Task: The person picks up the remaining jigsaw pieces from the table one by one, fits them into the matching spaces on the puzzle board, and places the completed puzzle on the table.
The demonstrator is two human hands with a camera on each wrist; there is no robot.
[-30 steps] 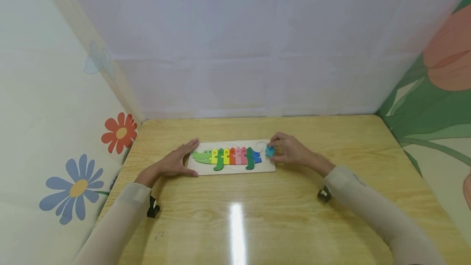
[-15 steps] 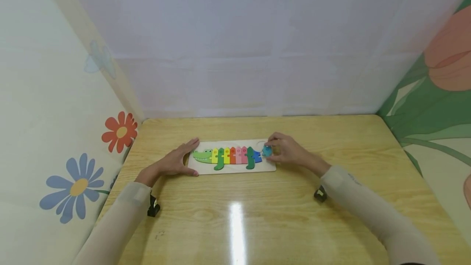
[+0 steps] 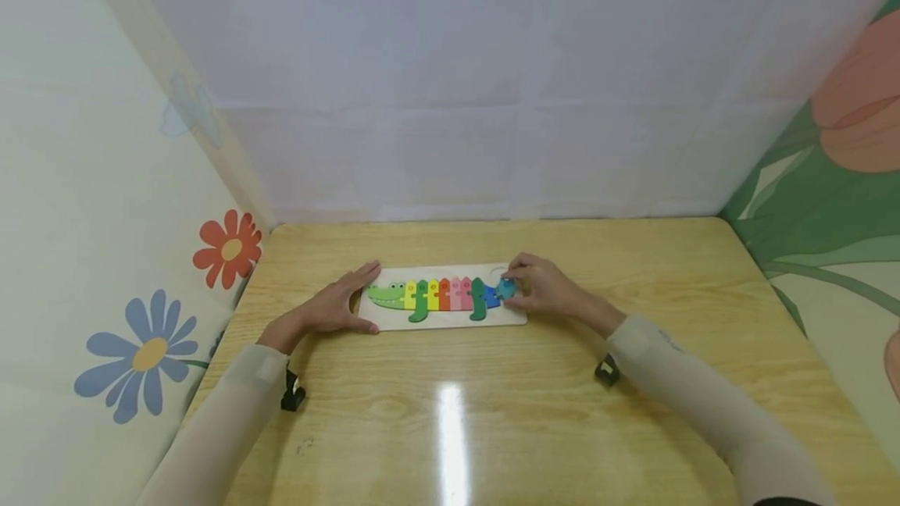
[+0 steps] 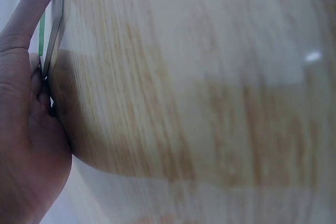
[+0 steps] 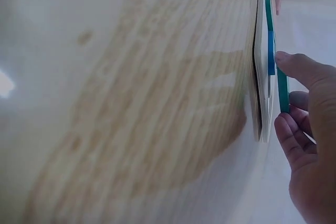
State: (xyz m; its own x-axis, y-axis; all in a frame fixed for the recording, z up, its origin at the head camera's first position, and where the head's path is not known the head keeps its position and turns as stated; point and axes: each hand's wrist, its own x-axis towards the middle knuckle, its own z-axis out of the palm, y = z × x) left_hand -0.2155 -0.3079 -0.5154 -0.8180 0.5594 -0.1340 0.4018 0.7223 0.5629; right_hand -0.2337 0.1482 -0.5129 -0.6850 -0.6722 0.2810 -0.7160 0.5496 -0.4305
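Note:
A wooden crocodile puzzle board [image 3: 394,323] lies flat on the table. Its pieces run from a green head [image 3: 387,297] through yellow, red and pink to a blue piece [image 3: 491,297]. My left hand [image 3: 330,305] is spread at the board's left end, thumb and fingers touching opposite corners. Between thumb and fingers, my right hand [image 3: 551,286] pinches a teal puzzle piece [image 3: 505,288] over the board's right end. The right wrist view shows this teal piece [image 5: 283,88] tilted and slightly above the board, beside the blue piece.
The wooden table [image 3: 394,412] extends in front of the board and to both sides. A pale cloth wall [image 3: 422,139] rises behind it, with flower-printed panels left and right. A black wrist device [image 3: 607,370] hangs under the right forearm, another under the left.
My right hand has moved left with the teal puzzle piece, bringing it up against the blue piece. My left hand stays at the board's left end.

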